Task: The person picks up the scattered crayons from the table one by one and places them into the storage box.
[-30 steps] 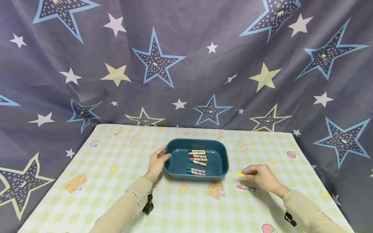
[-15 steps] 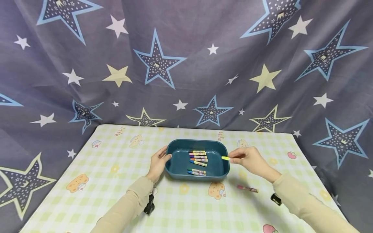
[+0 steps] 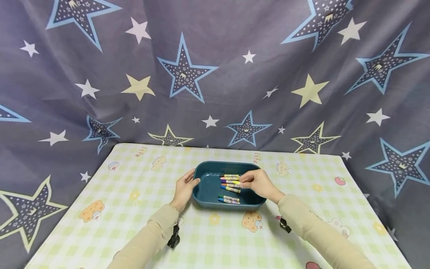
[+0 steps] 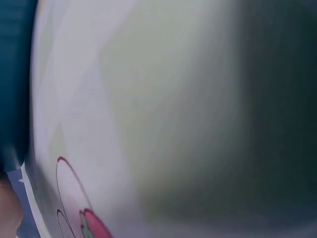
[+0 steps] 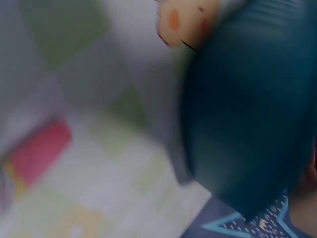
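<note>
My left hand (image 3: 183,189) grips the left end of a dark teal plastic tray (image 3: 221,205), its thumb over the rim. Over the tray's inside, my right hand (image 3: 261,184) pinches a yellow crayon (image 3: 236,182) between thumb and fingertips, just above or against the upper row of crayons. Several paper-wrapped crayons (image 3: 231,189) lie side by side in that row. Nearer the front wall, a green crayon (image 3: 231,198) and a blue crayon (image 3: 229,201) lie together. A pink crayon (image 5: 42,151) rests on the tablecloth, mostly hidden under the right sleeve in the head view.
A green-and-white checked tablecloth (image 3: 141,213) with cartoon prints covers the table. Behind it hangs a grey curtain (image 3: 215,82) with stars. Black wrist cameras sit below both forearms, the right one near the pink crayon.
My right hand has carried the yellow crayon leftward from beside the pink crayon, over the tray's right rim, to the upper crayon row. The left hand keeps its hold on the tray.
</note>
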`<state>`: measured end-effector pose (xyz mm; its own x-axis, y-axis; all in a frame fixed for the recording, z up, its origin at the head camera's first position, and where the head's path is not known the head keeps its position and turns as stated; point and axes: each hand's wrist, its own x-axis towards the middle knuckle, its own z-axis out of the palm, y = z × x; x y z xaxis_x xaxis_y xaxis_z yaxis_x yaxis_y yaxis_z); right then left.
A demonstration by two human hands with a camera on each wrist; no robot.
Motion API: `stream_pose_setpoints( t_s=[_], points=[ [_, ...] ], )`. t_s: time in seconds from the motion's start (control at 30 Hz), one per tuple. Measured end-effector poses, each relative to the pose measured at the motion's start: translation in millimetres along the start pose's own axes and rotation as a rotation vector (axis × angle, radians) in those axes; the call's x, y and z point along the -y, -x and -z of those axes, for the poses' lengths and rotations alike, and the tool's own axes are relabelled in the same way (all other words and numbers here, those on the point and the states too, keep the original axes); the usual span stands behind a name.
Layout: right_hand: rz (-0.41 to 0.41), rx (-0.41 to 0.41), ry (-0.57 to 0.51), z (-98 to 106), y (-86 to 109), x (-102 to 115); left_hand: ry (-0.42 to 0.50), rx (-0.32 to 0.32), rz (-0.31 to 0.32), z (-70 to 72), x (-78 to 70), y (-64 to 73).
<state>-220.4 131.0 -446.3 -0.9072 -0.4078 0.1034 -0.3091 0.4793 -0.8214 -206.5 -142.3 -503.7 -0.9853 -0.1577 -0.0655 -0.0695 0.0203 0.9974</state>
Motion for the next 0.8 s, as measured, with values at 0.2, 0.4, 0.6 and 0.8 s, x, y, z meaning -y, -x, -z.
stream_pose_setpoints(
  t_s=[0.2, 0.4, 0.6, 0.8],
  points=[
    [-0.057, 0.048, 0.015, -26, -7.0, -5, 0.032, 0.009, 0.019, 0.6, -7.1, 2.4],
    [-0.089, 0.073, 0.031, -43, -14.3, -9, 0.037, 0.039, 0.017, -1.7, -22.6, 12.1],
    [-0.094, 0.056, 0.081, -49, -24.6, -14, 0.02, 0.024, 0.021, -1.6, -26.8, 16.2],
    [-0.103, 0.019, 0.096, -49, -28.7, -15, 0.013, 0.023, 0.019, -1.6, -26.5, 15.9]
  ],
)
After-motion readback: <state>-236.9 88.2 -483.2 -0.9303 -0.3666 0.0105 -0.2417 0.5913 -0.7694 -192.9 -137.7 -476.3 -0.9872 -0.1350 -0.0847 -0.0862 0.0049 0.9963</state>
